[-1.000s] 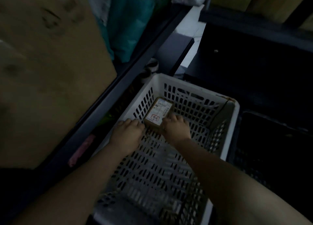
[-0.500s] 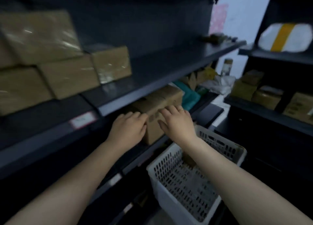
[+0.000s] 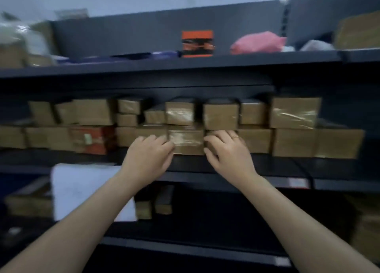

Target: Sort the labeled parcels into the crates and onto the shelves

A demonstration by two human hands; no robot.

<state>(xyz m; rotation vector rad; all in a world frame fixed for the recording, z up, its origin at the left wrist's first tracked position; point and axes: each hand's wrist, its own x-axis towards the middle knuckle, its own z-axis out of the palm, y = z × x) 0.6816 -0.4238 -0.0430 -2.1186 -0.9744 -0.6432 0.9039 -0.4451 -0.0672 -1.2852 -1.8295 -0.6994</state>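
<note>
Taped brown parcel (image 3: 186, 142): bottom row of the middle shelf (image 3: 287, 165), packed between other brown boxes, with more stacked on top. My left hand (image 3: 148, 155) and right hand (image 3: 228, 152) are on its two ends, fingers curled onto it, clamping it between them; blur hides how firm.

Change: a second ago both hands were down in the white crate, around a small labelled parcel. Half a second ago they were coming up past a lower shelf, empty. The crate is now out of view.

My read: the small parcel is dropped off and this is the next pick. No label visible from here, so its destination is unknown until it's out. It's a tight fit: neighbours may drag along and the boxes above may tip.
</note>
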